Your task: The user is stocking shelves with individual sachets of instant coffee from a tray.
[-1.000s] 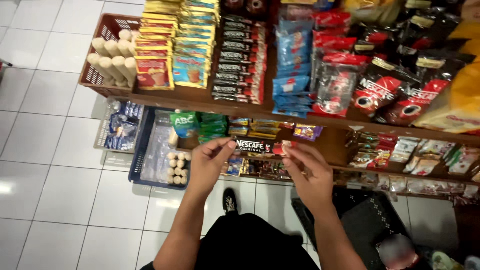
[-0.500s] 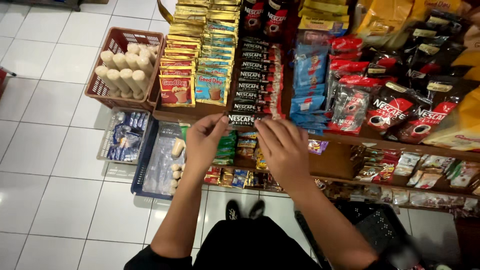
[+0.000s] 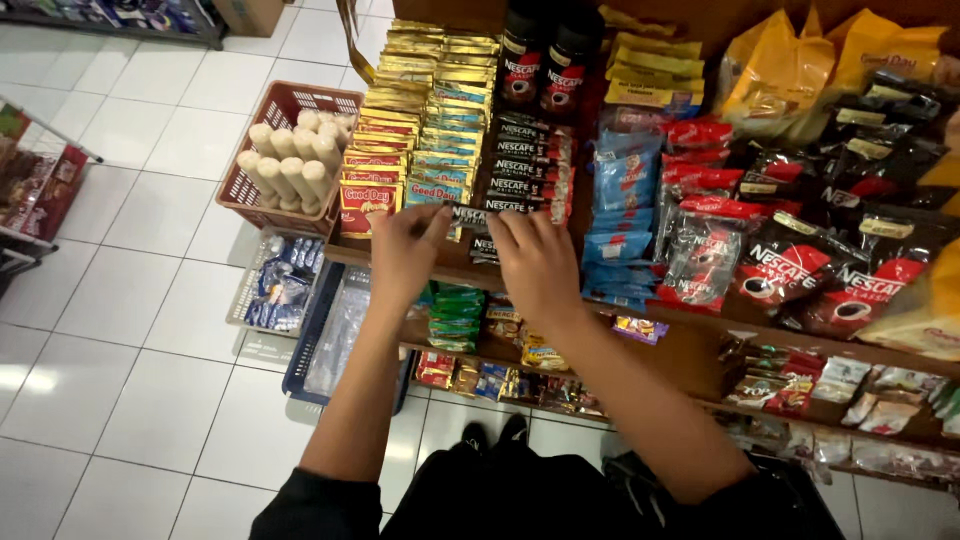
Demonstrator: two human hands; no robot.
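Both hands on one black coffee sachet strip (image 3: 468,214) at the front edge of the wooden shelf (image 3: 690,345): left hand (image 3: 405,247) pinches its left end, right hand (image 3: 535,262) fingers curled over the right end. I'd keep it level, slide it square against the black sachet row (image 3: 528,172), not disturbing the gold sachets (image 3: 430,120).

White tiled floor (image 3: 120,330) (glossy, catching light) beneath wooden shelves (image 3: 690,345), another rack (image 3: 40,190) at left

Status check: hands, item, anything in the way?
Both hands pinch one black sachet strip, left hand, right hand. Strip over the black sachet row. Nothing in the way.
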